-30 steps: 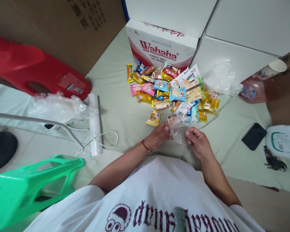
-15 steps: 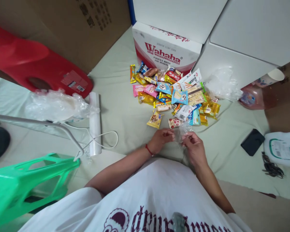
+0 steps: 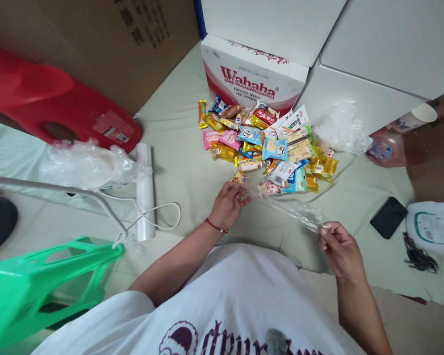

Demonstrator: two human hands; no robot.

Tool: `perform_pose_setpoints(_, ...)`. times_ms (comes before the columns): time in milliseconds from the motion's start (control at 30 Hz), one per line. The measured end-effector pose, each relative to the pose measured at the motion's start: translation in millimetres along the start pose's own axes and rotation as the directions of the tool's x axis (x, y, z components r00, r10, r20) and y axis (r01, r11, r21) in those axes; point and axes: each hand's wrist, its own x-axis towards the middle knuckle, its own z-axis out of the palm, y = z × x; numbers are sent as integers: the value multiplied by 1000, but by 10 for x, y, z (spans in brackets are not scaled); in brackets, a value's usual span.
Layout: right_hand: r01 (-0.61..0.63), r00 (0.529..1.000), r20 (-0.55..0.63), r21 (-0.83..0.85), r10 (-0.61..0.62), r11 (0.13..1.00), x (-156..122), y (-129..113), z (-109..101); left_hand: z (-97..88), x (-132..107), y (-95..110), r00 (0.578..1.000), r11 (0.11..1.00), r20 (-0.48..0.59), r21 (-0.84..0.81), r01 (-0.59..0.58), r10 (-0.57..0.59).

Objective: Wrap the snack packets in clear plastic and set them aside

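Observation:
A clear plastic bag (image 3: 290, 208) is stretched between my two hands, sloping down to the right. My left hand (image 3: 227, 204) pinches one end, close to a small yellow snack packet (image 3: 240, 176) that it partly covers. Fingers closed, my right hand (image 3: 338, 246) grips the other end above the light green cloth (image 3: 185, 177). Just beyond the bag lies a heap of wrapped snacks (image 3: 277, 148) in blue, pink, yellow and white wrappers. Whether the bag has anything in it is hard to see, but it looks flat and thin.
Behind the snacks stands a Wahaha water carton (image 3: 251, 79). Crumpled clear plastic bags (image 3: 342, 128) lie to its right. On the left are a red jug (image 3: 59, 98), a plastic roll (image 3: 144, 197) and a green stool (image 3: 52, 276). A black phone-like object (image 3: 388, 217) and a white jug (image 3: 434, 227) are at right.
My hands have moved apart, the left to the left and the right farther out to the right and nearer me. The bunched plastic bag is now pulled out long between them.

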Motion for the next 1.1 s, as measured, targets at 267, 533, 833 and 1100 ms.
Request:
perform_pose_setpoints(267,98,995,32,-534,-96,840,-97,114,-253,82,-179,71,979,994,193,-75,77,-61)
perform_pose_setpoints(533,502,861,216,-516,-461,694,-47,-298,607,219,-273,24,958,996,282,-60,69,-50)
perform_pose_setpoints(833,753,642,473,-539,-604,378,51,-61,1236,186,-271,29,958,994,284,-88,67,-39)
perform_pose_setpoints(1100,261,942,265,-204,-204,944,60,-27,1329,150,-239,-81,947,996,310,-20,92,-82)
